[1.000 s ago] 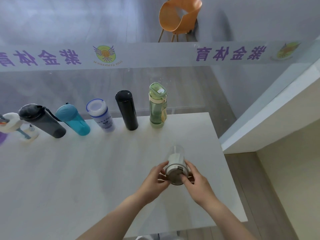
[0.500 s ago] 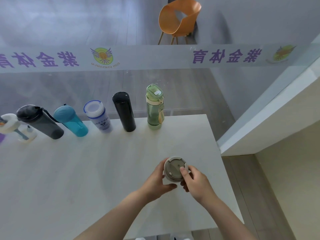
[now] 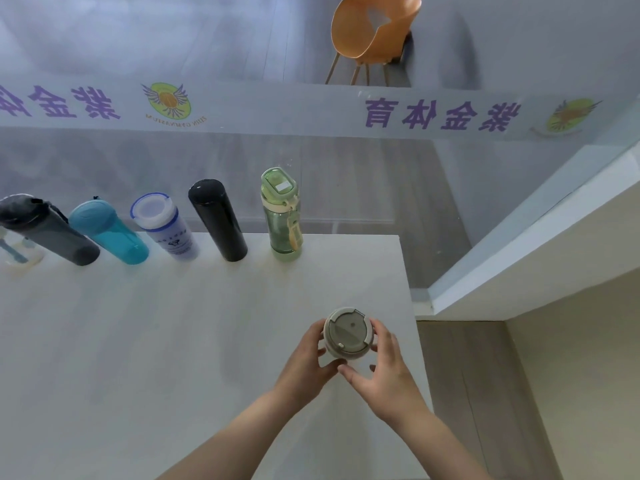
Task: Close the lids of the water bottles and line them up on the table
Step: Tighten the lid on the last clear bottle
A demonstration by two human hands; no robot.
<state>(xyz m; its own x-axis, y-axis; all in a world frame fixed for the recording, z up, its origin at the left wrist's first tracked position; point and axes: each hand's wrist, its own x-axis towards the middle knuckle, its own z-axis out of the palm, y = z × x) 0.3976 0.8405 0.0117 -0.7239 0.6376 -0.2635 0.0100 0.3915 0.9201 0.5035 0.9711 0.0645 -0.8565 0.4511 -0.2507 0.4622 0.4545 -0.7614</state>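
A grey-lidded bottle [image 3: 348, 333] stands upright near the table's right edge, seen from above so only its round beige-grey lid shows. My left hand [image 3: 308, 358] wraps its left side and my right hand [image 3: 382, 374] cups its right side, fingers around the lid. Along the far edge stand a row of bottles: a green one [image 3: 282, 216], a black one [image 3: 218, 221], a white-and-blue one [image 3: 162, 226], a teal one [image 3: 109, 233] and a dark grey one [image 3: 45, 230].
The white table [image 3: 138, 341] ends just right of my hands, with floor beyond. A clear bottle with a blue straw [image 3: 15, 252] sits at the far left edge. A glass partition with purple lettering runs behind the row; an orange chair [image 3: 372, 32] stands beyond it.
The bottle was tilted toward me one second ago; it now stands upright on the table. My right hand moved from the lid's top to its side.
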